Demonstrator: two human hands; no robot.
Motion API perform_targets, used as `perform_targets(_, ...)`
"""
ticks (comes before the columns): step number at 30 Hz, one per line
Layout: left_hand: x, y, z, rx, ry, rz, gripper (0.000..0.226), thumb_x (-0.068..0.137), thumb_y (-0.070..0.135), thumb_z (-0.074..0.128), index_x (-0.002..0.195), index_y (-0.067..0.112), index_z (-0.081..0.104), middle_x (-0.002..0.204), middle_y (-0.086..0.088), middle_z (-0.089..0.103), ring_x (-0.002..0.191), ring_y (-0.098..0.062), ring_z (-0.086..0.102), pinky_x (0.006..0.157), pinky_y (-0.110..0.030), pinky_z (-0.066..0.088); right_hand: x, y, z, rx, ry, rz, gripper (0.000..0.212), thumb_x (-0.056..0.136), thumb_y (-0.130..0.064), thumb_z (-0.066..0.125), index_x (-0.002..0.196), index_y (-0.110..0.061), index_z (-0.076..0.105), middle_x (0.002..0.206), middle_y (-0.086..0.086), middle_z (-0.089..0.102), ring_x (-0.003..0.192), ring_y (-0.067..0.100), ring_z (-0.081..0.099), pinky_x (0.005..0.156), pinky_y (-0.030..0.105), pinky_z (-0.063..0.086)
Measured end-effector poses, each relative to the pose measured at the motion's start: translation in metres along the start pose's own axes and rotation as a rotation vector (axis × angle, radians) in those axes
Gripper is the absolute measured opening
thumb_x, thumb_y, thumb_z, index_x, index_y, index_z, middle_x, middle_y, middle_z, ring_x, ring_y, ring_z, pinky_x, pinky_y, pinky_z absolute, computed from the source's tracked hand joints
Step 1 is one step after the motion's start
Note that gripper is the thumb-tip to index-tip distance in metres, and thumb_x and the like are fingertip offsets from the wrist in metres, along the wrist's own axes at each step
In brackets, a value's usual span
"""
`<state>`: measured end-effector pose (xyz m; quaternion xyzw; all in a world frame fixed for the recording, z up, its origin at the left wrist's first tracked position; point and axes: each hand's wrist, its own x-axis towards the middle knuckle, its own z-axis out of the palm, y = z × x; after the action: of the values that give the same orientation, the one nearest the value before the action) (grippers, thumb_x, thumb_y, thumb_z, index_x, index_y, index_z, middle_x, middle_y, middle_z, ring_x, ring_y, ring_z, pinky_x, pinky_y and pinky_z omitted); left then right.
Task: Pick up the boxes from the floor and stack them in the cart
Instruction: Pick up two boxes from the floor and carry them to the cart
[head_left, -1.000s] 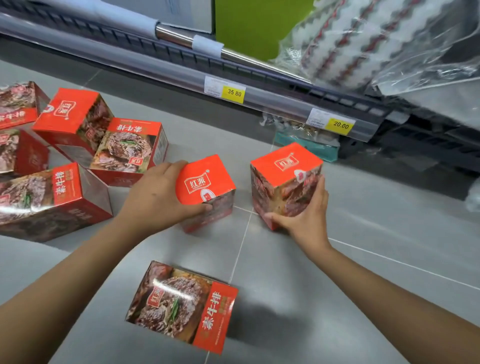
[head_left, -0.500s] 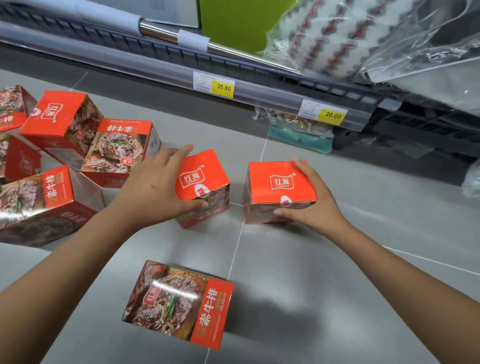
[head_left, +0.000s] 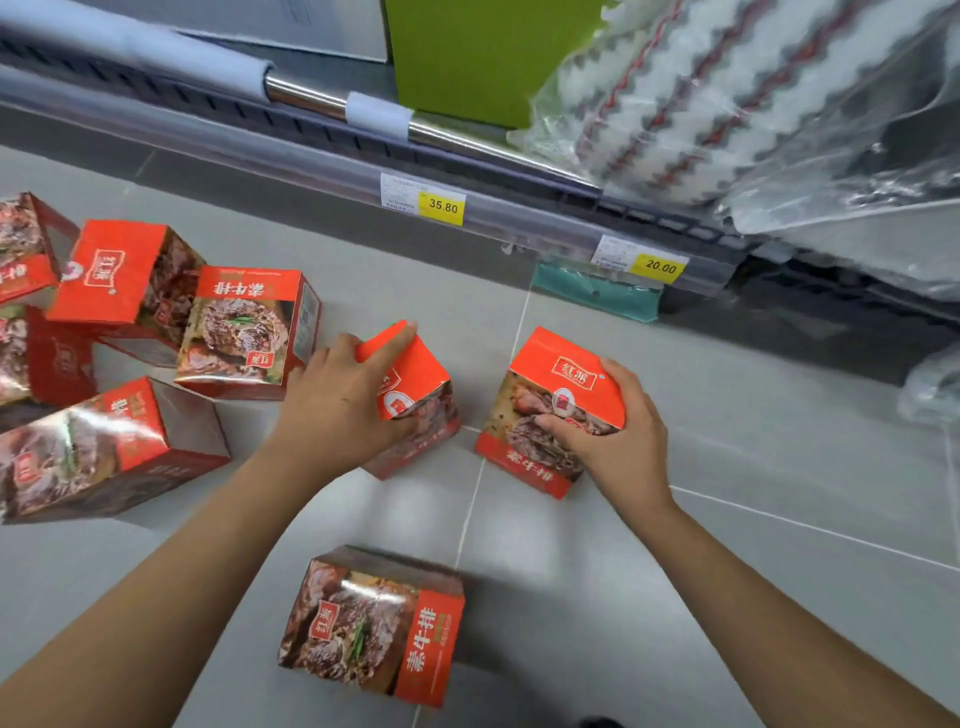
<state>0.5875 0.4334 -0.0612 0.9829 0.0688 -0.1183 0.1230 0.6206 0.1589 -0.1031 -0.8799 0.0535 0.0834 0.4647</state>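
Note:
Several red boxes printed with steak pictures lie on the grey tiled floor (head_left: 727, 467). My left hand (head_left: 337, 405) grips one box (head_left: 421, 395) from its left side, fingers over the red top, the box tilted. A second box (head_left: 540, 415) is held by my right hand (head_left: 618, 441) at its right edge, thumb on the picture face, and it leans on its lower edge. Another box (head_left: 374, 623) lies on its side close to me between my forearms. A cluster of several more boxes (head_left: 244, 327) sits at the left. No cart is in view.
A low store shelf (head_left: 519, 218) with yellow price tags runs across the back, carrying a green carton (head_left: 467, 57) and plastic-wrapped packs (head_left: 727, 93). A teal package (head_left: 597, 296) lies under the shelf edge. Open floor spreads to the right.
Both boxes have been tipped: the right one now shows its picture face toward me, and the left one is lifted and tilted. My hands have tightened around them.

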Motion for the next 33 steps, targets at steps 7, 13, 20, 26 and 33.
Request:
perform_targets(7, -0.041, 0.048, -0.133, -0.031, -0.121, -0.053, 0.096, 0.07, 0.055, 0.073, 0.149, 0.038, 0.022, 0.12, -0.015, 0.049, 0.108, -0.039, 0.05, 0.09, -0.049, 0.046, -0.045, -0.109, -0.093, -0.09, -0.085, 0.243, 0.089, 0.059, -0.052, 0.086, 0.135, -0.035, 0.042, 0.122, 0.003, 0.053, 0.106, 0.018, 0.057, 0.096, 0.043, 0.051)
perform_targets(13, -0.094, 0.117, -0.305, 0.006, -0.172, 0.034, 0.097, 0.07, 0.061, 0.07, 0.15, 0.038, 0.019, 0.128, -0.014, 0.045, 0.117, -0.036, 0.047, 0.09, -0.048, 0.044, -0.101, -0.248, -0.219, -0.12, -0.06, 0.26, 0.09, 0.058, -0.053, 0.086, 0.134, -0.033, 0.043, 0.118, 0.005, 0.055, 0.101, 0.019, 0.058, 0.092, 0.039, 0.052)
perform_targets(20, -0.162, 0.203, -0.487, 0.021, -0.164, 0.148, 0.097, 0.069, 0.063, 0.068, 0.149, 0.038, 0.019, 0.123, -0.013, 0.046, 0.113, -0.037, 0.047, 0.092, -0.049, 0.044, -0.182, -0.386, -0.367, -0.081, 0.076, 0.304, 0.09, 0.057, -0.05, 0.087, 0.134, -0.031, 0.046, 0.112, 0.005, 0.057, 0.099, 0.019, 0.059, 0.09, 0.033, 0.05)
perform_targets(26, -0.2, 0.27, -0.574, 0.094, -0.173, 0.374, 0.098, 0.072, 0.064, 0.066, 0.15, 0.041, 0.012, 0.124, -0.012, 0.045, 0.118, -0.035, 0.045, 0.093, -0.044, 0.042, -0.246, -0.448, -0.442, -0.03, 0.208, 0.337, 0.088, 0.053, -0.054, 0.088, 0.129, -0.034, 0.048, 0.108, 0.003, 0.061, 0.098, 0.018, 0.061, 0.088, 0.033, 0.052)
perform_targets(33, -0.236, 0.347, -0.629, 0.153, -0.12, 0.755, 0.098, 0.067, 0.062, 0.071, 0.148, 0.041, 0.02, 0.116, -0.013, 0.048, 0.112, -0.035, 0.049, 0.088, -0.042, 0.045, -0.341, -0.479, -0.503, 0.117, 0.481, 0.418, 0.078, 0.058, -0.049, 0.088, 0.124, -0.032, 0.051, 0.102, -0.008, 0.063, 0.095, 0.011, 0.061, 0.079, 0.02, 0.048)
